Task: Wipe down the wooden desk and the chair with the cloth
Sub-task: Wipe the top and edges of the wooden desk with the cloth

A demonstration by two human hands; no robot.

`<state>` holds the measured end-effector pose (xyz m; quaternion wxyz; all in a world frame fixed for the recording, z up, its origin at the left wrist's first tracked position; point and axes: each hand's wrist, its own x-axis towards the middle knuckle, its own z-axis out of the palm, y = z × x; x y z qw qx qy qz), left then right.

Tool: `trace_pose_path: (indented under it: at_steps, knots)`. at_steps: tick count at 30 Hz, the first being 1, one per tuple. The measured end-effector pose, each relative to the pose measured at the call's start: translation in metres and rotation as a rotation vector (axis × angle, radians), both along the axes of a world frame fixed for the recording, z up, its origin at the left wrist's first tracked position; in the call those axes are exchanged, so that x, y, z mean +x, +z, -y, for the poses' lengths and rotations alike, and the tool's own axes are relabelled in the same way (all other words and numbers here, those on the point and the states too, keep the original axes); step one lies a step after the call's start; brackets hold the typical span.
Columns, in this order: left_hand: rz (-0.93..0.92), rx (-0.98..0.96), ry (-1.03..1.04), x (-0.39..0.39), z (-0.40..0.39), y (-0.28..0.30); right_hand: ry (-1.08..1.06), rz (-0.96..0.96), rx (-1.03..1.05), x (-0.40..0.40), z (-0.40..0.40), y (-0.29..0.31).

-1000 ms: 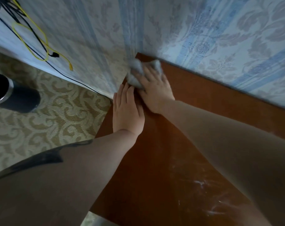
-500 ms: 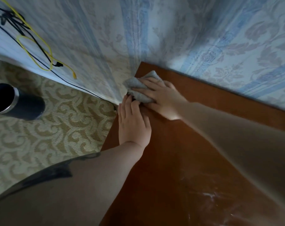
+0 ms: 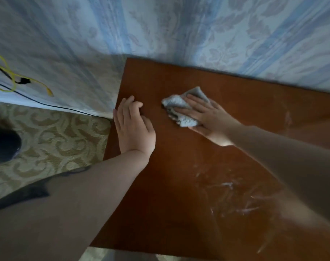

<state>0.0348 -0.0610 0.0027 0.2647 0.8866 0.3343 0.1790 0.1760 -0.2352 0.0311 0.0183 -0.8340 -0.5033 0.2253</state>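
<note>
Pressing down with straight fingers, your right hand (image 3: pixel 207 117) pins the crumpled grey cloth (image 3: pixel 181 108) flat against the wooden desk (image 3: pixel 179 166), in the far half of the top, clear of the papered wall (image 3: pixel 198 34) behind it. The cloth bunches out to the left of your fingertips, and part of it is hidden under your palm. Your left hand (image 3: pixel 134 129) rests palm-down at the desk's left edge, near the cloth but not touching it; its fingers are loosely bent and hold nothing. Pale streaks (image 3: pixel 236 200) (dust or smears, you cannot tell which) mark the near right part of the desk. Your two forearms run in from the bottom of the view. Down to the left lies the patterned carpet (image 3: pixel 56 144), with a dark rounded object (image 3: pixel 4 146) blurred at the frame's edge. A yellow cable (image 3: pixel 9 80) and a black cable (image 3: pixel 37 101) hang along the left wall above the floor.
</note>
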Motion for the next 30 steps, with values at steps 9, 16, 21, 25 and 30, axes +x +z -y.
trace_pose_path:
  at_steps: [9,16,21,25,30]
  knots:
    - [0.060,-0.123,-0.240,-0.022,0.000,0.009,0.053,0.021,-0.036,-0.070,0.020,0.005]
    - [-0.188,0.036,-0.349,-0.051,0.045,0.004,-0.585,0.088,0.034,-0.097,0.001,-0.004]
    - [-0.235,0.110,-0.356,-0.050,0.046,-0.001,-0.135,0.047,-0.131,-0.081,0.056,0.015]
    - [-0.232,0.140,-0.348,-0.050,0.048,-0.001,-0.632,0.096,-0.021,-0.088,0.031,0.000]
    - [-0.236,0.149,-0.365,-0.049,0.047,0.001,-0.265,0.013,-0.008,-0.136,0.042,0.010]
